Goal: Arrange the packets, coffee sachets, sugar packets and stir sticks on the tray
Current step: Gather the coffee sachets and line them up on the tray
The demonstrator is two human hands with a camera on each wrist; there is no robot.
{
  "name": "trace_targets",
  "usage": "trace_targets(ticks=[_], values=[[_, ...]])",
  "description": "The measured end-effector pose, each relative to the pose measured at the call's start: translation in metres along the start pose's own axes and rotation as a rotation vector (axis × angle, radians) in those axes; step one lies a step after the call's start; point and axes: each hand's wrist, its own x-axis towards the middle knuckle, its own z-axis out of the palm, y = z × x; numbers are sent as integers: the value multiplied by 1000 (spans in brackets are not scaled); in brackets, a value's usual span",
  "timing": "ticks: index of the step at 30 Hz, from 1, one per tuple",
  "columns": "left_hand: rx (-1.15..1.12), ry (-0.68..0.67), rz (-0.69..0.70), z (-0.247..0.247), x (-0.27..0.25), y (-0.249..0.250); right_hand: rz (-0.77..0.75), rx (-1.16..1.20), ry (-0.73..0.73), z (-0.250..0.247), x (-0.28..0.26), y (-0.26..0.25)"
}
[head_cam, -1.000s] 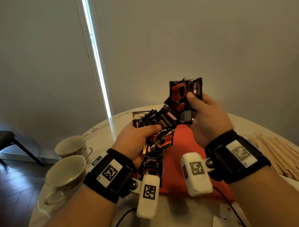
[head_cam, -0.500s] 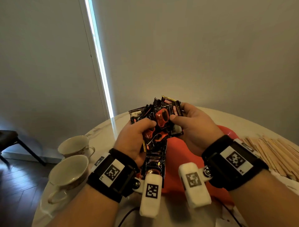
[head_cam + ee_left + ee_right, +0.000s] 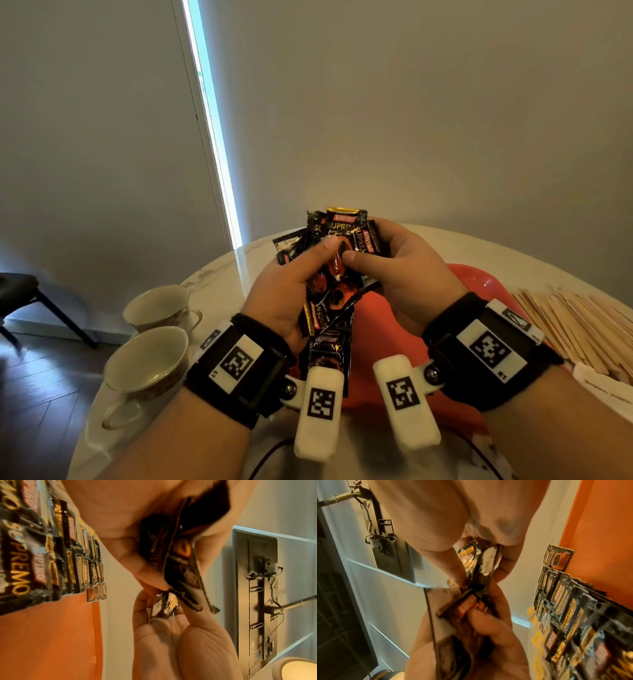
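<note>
A row of coffee sachets (image 3: 329, 356) lies overlapping along the red tray (image 3: 394, 329) on the desk (image 3: 219, 274). Above it, the left hand (image 3: 287, 291) and the right hand (image 3: 400, 274) both grip 1 fanned bundle of sachets (image 3: 342, 233), thumbs pressed on its front and fingers curled behind. To the left stand 2 cups (image 3: 147, 359); to the right lies a heap of wooden stir sticks (image 3: 575, 318).
</note>
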Motion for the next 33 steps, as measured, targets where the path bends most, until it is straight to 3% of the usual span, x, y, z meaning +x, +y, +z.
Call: trace_targets(ticks=[6,14,22,33], values=[[-31,52,-70,-5,5,0,36,-62,-134,-5,-1,-5],[-134,48,-60,-6,8,1,61,79,6,-11,1,-15],[105,-23,63,0,-1,0,106,-54,100,-13,1,-16],[241,-74,88,-3,-5,6,225,4,165,-17,6,-13]])
